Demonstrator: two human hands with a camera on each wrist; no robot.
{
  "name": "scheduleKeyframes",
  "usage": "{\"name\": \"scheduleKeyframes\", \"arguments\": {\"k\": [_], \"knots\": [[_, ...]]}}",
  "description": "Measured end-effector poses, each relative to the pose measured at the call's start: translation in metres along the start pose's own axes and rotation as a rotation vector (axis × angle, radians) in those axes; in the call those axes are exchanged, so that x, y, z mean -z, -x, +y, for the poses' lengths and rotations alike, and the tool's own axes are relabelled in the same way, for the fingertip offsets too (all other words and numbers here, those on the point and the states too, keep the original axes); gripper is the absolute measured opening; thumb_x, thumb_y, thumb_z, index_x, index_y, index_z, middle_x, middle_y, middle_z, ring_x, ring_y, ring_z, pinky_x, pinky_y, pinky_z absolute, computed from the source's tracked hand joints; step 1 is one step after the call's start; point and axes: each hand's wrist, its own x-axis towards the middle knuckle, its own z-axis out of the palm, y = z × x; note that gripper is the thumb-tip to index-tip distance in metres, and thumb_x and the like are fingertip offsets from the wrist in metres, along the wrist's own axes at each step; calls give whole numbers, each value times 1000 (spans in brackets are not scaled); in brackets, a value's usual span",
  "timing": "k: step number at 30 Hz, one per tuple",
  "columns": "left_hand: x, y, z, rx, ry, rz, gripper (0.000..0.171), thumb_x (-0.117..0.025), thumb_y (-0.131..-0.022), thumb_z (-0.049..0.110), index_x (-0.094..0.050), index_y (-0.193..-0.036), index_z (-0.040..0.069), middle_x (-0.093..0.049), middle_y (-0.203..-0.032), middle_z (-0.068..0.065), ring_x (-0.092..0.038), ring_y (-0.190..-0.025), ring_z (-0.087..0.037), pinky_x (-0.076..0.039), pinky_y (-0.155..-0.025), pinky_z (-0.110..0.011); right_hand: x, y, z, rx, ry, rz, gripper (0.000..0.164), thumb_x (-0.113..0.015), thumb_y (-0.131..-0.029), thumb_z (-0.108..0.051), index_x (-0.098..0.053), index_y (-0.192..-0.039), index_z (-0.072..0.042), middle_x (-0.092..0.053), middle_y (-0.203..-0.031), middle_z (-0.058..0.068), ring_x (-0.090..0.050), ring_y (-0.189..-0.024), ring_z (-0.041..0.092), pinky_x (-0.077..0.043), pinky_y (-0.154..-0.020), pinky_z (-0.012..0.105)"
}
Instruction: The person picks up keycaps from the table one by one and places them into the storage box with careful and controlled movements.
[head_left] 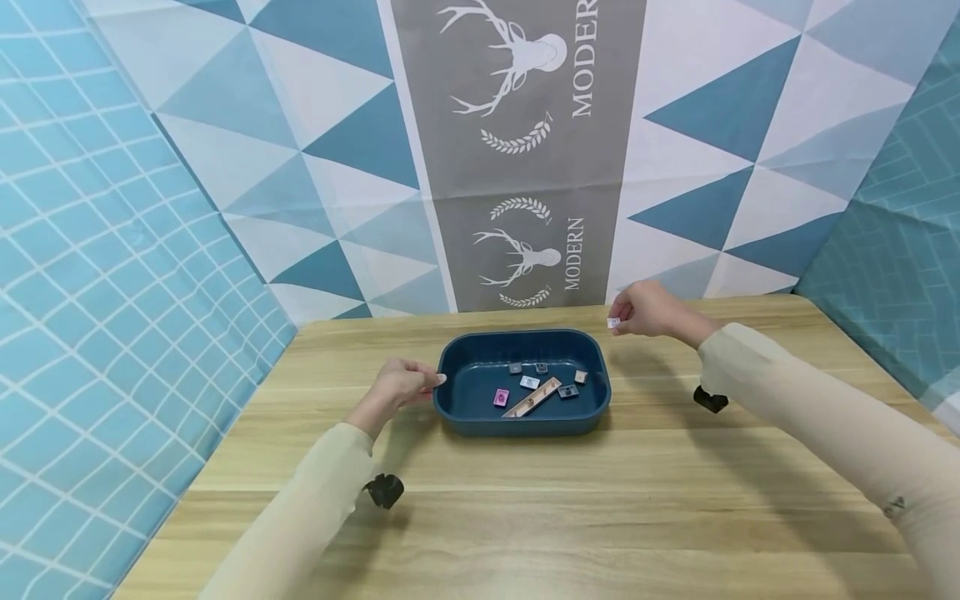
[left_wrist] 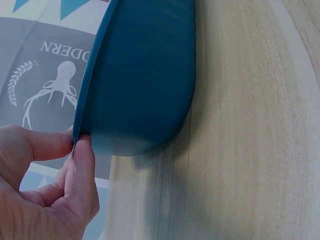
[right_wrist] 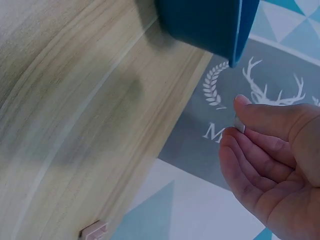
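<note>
My left hand (head_left: 397, 385) pinches the left rim of a dark blue tray (head_left: 525, 427), thumb on one side and fingers on the other in the left wrist view. Beyond the tray's right back corner, my right hand (head_left: 647, 308) holds a small whitish rectangular piece (head_left: 613, 322) between thumb and fingertips, above the table. Inside the tray lie a light wooden strip (head_left: 540, 393) with small fittings, a pink piece (head_left: 501, 397), a white piece (head_left: 529, 382), a dark piece (head_left: 568, 391), a beige piece (head_left: 581, 377) and two small grey ones.
A wood-grain table (head_left: 525, 508) bears the tray near its back edge. One pinkish block (right_wrist: 94, 231) lies by that edge in the right wrist view. Patterned cloth (head_left: 517, 208) rises behind, with blue tiled-pattern cloth (head_left: 97, 250) along the left.
</note>
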Motion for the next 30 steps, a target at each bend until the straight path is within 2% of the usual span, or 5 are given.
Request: {"name": "scheduleKeyframes", "arguments": {"k": [11,18,30], "knots": [[-1,0,-2,-10,-8,0,25,-66,-90,10,-65,-111,-5,-63,-112,-16,-62,-85,-15,-55,-97,-40,5,5,-7,30,2,2,10,-77,-78,-7,-73,-86,-1,-71,-79,9,-65,-71,15,-60,-68,35],[1,2,-1,-18,-14,-4,26,-65,-90,10,-65,-111,-5,-62,-115,-17,-62,-88,-16,-56,-97,-39,11,5,-20,72,17,-25,7,-77,-79,-6,-73,-84,-4,-71,-78,6,-63,-70,14,-60,-69,34],[1,1,0,-4,-14,5,24,-66,-90,12,-65,-109,-4,-64,-105,-13,-62,-82,-15,-56,-96,-39,19,4,-40,109,76,-139,5,-78,-78,-10,-74,-79,-6,-71,-74,4,-62,-65,11,-58,-62,28]]}}
